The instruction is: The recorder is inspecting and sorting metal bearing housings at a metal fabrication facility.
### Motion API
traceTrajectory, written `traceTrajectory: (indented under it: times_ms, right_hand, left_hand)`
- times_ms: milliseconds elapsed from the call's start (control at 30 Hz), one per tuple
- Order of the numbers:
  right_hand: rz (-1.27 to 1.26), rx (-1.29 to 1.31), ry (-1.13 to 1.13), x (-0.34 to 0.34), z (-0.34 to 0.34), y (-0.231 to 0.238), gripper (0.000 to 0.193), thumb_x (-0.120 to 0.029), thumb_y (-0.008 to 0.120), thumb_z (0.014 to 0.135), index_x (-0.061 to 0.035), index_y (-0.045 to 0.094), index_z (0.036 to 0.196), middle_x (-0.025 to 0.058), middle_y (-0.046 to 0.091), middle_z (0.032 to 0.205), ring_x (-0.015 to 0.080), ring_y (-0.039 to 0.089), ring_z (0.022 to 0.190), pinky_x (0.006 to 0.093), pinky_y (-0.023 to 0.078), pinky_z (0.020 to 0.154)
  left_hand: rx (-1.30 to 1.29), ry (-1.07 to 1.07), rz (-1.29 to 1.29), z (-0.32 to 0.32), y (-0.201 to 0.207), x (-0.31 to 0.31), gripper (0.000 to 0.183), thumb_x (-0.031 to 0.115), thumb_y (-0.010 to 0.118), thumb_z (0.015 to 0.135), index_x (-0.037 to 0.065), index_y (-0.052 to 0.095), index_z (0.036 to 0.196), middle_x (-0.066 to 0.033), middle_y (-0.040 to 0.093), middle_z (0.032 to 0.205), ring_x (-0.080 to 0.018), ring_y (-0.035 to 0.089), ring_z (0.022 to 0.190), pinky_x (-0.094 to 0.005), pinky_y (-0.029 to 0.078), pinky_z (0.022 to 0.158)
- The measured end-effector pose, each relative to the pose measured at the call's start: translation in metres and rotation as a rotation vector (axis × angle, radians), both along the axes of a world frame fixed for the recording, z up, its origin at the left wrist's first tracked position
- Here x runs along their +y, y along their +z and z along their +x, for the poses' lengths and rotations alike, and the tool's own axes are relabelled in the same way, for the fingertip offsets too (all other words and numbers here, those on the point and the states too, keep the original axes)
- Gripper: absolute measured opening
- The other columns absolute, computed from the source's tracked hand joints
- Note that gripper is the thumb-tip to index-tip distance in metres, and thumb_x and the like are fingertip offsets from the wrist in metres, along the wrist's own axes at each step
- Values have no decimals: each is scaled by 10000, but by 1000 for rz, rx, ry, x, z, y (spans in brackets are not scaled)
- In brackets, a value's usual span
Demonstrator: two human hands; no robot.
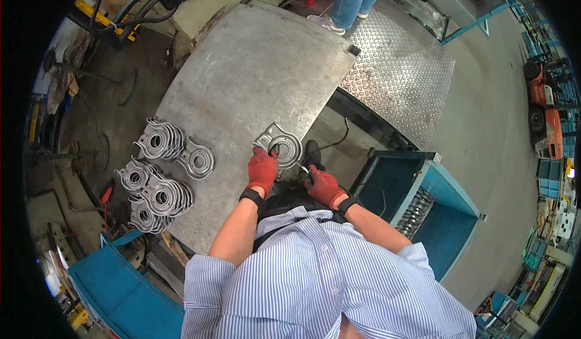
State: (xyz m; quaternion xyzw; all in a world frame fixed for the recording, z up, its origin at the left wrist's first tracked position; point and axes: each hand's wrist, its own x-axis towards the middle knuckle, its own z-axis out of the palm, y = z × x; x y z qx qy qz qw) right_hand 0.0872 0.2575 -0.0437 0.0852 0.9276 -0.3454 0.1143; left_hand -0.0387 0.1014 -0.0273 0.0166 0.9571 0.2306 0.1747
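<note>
My left hand point(262, 171), in a red glove, grips a stamped metal ring bracket point(288, 147) at the near right edge of the steel table point(260, 60). The bracket is round with a central hole and a flared end pointing away to the left. My right hand point(324, 187), also gloved in red, is closed around a slim pen-like hand tool point(302, 167). Its thin tip reaches the bracket's near right rim; whether it touches I cannot tell. Left of my hands, similar brackets lie in overlapping stacks point(162, 138), with a smaller group point(198, 159) beside them.
A blue metal bin point(451, 218) with several metal parts inside stands close on my right. Another blue container point(124, 284) is at lower left. Beyond the table, a person in jeans point(351, 3) stands by a diamond-plate platform point(399, 66). A thin cable point(346, 132) hangs beside the table.
</note>
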Motion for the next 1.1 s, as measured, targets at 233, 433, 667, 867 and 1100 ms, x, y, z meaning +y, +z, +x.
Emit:
traceTrajectory:
  times_ms: [233,433,667,867,1100]
  right_hand:
    - [-51,-94,-16,-1,-2,6,497,-302,591,813,24,481,1171,256,619,919,398,595,868,467,468,747]
    - [-34,-104,-3,0,-2,2,544,-312,590,810,27,466,1216,254,619,939,391,595,889,449,469,776]
    - [-64,-61,4,4,-3,-1,566,-291,608,797,18,458,1246,251,616,971,392,586,931,444,468,791]
    - [-125,16,2,0,-3,-7,457,-294,596,806,-11,495,1150,257,616,935,400,594,897,466,469,758]
    - [-142,122,-224,10,-5,-7,338,-200,614,818,11,547,1072,258,617,882,404,604,840,446,472,703]
  left_hand:
    - [-33,10,-11,-1,4,-1,446,320,574,852,-69,426,1010,-284,619,892,-420,601,885,-460,477,771]
    - [-48,40,1,0,2,0,454,325,573,852,-65,425,1032,-291,615,912,-425,598,896,-464,474,781]
    - [-75,63,-14,-2,7,4,474,347,566,858,-69,427,1039,-289,615,922,-422,598,904,-467,476,778]
    - [-8,20,30,3,-18,-7,495,375,547,862,-71,433,1046,-266,627,889,-425,611,851,-493,488,731]
    - [-111,151,202,7,-2,-11,435,336,541,868,-31,441,1077,-281,611,952,-438,588,905,-508,462,782]
